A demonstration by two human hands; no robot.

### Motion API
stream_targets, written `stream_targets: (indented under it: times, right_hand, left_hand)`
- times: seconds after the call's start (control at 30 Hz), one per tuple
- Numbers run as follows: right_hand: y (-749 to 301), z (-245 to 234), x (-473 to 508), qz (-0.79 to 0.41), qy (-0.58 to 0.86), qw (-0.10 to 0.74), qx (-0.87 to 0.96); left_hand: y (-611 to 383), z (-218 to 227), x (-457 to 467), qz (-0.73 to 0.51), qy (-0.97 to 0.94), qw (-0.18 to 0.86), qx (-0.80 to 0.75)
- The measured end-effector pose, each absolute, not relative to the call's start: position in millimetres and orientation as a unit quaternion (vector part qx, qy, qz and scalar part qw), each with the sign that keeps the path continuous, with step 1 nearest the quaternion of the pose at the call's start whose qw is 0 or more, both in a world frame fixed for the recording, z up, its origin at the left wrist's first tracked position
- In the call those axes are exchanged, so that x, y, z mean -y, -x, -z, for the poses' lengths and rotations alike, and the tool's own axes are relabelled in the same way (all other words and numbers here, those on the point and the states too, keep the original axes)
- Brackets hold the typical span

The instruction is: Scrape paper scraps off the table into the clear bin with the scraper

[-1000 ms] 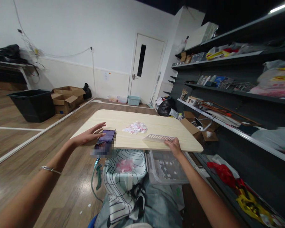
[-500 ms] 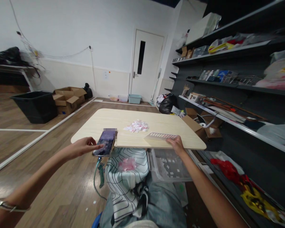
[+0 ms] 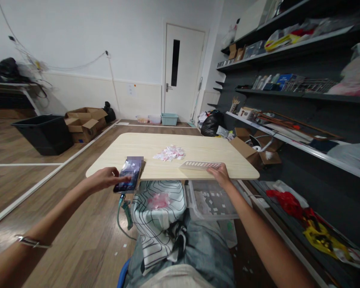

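Note:
My left hand (image 3: 107,179) has its index finger stretched out over the lit screen of a phone (image 3: 127,175), the other fingers loosely curled; it holds nothing. The phone stands tilted at the table's near left edge, with a green cable (image 3: 119,214) running down from it. In my right hand (image 3: 219,175) is the right end of a thin white slotted tray (image 3: 195,165), tipped up at the table's near edge. Beyond them, a heap of small white and pink paper pieces (image 3: 170,153) lies on the pale wooden table (image 3: 138,142).
Below the table edge are a cloth-lined basket (image 3: 138,200) with pink pieces inside and a clear plastic bin (image 3: 195,208) with small white pieces. Loaded shelves (image 3: 312,96) line the right wall. A black bin (image 3: 43,136) and cardboard boxes (image 3: 88,124) stand at left.
The view has shifted slightly. My left index finger has moved a little higher on the phone screen, while my right hand keeps the tray in nearly the same place.

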State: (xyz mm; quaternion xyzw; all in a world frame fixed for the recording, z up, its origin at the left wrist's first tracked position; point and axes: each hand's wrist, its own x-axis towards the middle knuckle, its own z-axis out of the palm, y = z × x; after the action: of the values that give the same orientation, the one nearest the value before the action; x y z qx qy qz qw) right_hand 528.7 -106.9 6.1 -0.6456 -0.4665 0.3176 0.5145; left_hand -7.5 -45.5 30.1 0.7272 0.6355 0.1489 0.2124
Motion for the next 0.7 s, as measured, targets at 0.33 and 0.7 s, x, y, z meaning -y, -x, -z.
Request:
stream_targets:
  times: [0.33,0.7]
  right_hand:
    - [-533,-2,105,-0.324,0.642,0.507,0.474]
    - [-533,-4,106,-0.324,0.632,0.526,0.468]
  left_hand:
    - [6,-24,23,-0.157,-0.714,0.197,-0.653]
    - [3,-31,-30,-0.178,-0.720,0.175,-0.648]
